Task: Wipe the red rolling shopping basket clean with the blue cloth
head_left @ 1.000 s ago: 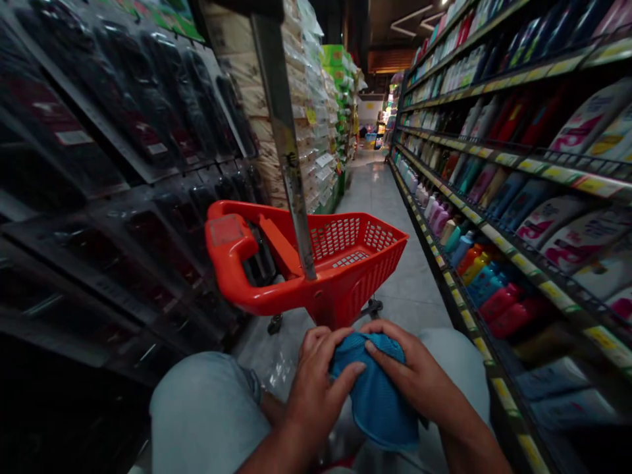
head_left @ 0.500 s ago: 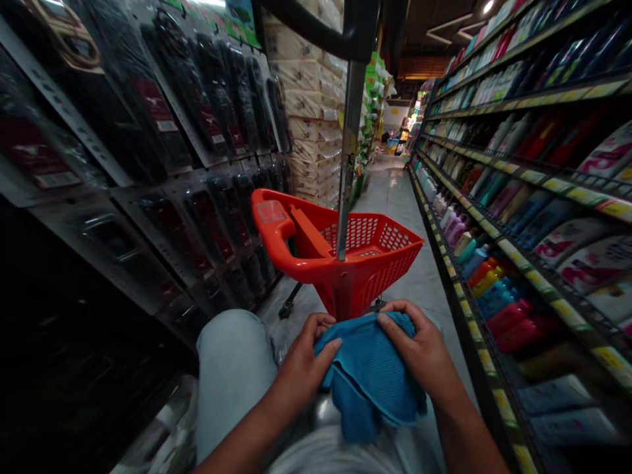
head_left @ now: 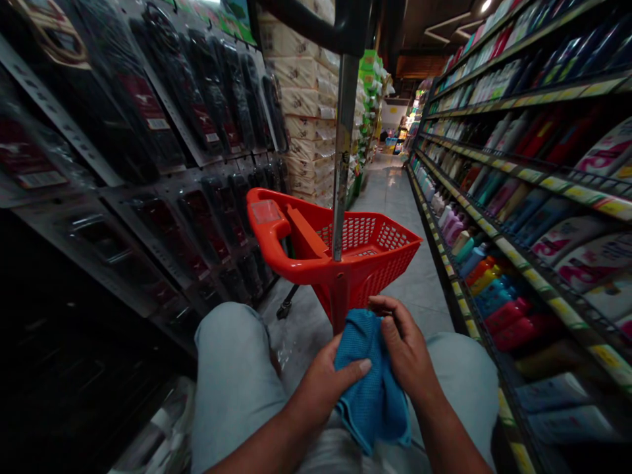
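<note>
A blue textured cloth (head_left: 372,378) is bunched between my two hands, above my lap, its lower edge hanging down. My left hand (head_left: 328,378) grips its left side, with the thumb pressed on top and the other fingers hidden beneath. On the cloth's right side, my right hand (head_left: 407,349) is curled round the edge, thumb and fingers bent near its upper corner. Just beyond my hands stands a red shopping basket cart (head_left: 296,263) with perforated sides and an upright metal pole (head_left: 342,158).
Packaged goods (head_left: 197,118) hang on the left rack. Bottles (head_left: 498,289) fill the shelves on the right. Stacked tissue packs (head_left: 309,99) stand behind the cart, and a tiled aisle (head_left: 388,191) runs ahead. My knees (head_left: 230,355) flank my hands.
The cloth has gone from spread wide to gathered in a narrower bundle. My hands have come closer together, the left moving right and the right shifting slightly left.
</note>
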{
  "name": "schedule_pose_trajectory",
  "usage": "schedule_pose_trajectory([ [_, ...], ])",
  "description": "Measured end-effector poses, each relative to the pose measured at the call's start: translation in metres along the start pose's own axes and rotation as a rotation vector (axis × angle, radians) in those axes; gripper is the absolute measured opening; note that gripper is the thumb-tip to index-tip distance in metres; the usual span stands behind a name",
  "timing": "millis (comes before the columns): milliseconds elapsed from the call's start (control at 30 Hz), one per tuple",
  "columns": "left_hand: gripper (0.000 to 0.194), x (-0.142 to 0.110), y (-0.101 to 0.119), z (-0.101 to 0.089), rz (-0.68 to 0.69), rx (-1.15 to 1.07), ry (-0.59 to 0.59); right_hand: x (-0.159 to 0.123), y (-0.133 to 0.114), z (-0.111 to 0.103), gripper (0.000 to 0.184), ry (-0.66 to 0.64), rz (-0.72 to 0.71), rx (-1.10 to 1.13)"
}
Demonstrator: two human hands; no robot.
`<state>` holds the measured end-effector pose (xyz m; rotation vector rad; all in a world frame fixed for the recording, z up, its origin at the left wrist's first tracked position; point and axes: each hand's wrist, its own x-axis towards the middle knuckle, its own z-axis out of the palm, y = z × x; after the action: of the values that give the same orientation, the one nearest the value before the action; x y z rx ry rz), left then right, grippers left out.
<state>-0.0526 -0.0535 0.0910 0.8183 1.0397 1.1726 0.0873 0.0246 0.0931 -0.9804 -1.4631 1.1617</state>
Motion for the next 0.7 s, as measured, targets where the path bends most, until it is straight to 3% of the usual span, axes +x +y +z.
schedule_pose_trajectory([
  [67, 0.068, 0.001, 0.002, -0.003, -0.035, -0.058, -0.027, 0.003, 0.011, -0.005, 0.069, -0.039, 0.159, 0.23],
  [133, 0.069, 0.002, 0.003, -0.003, -0.046, -0.084, -0.033, 0.0, 0.019, -0.004, 0.076, -0.181, 0.396, 0.483],
  [200, 0.066, 0.007, 0.001, -0.001, -0.021, -0.057, -0.001, -0.007, 0.024, 0.003, 0.078, -0.313, 0.597, 0.664],
  [267, 0.061, 0.014, -0.003, -0.001, 0.047, 0.016, 0.071, -0.016, 0.025, 0.012, 0.075, -0.342, 0.695, 0.781],
  [400, 0.055, 0.03, -0.017, -0.009, 0.285, 0.269, 0.249, -0.027, 0.025, 0.026, 0.072, -0.229, 0.606, 0.878],
  [500, 0.063, 0.037, -0.031, -0.012, 0.415, 0.46, 0.311, -0.035, 0.029, 0.033, 0.077, -0.144, 0.476, 0.742],
  [600, 0.062, 0.036, -0.046, -0.005, 0.492, 0.621, 0.288, -0.043, 0.038, 0.036, 0.082, -0.052, 0.396, 0.484],
  [700, 0.069, 0.032, -0.056, 0.003, 0.694, 0.884, 0.133, -0.036, 0.048, 0.028, 0.076, 0.068, 0.299, 0.249],
])
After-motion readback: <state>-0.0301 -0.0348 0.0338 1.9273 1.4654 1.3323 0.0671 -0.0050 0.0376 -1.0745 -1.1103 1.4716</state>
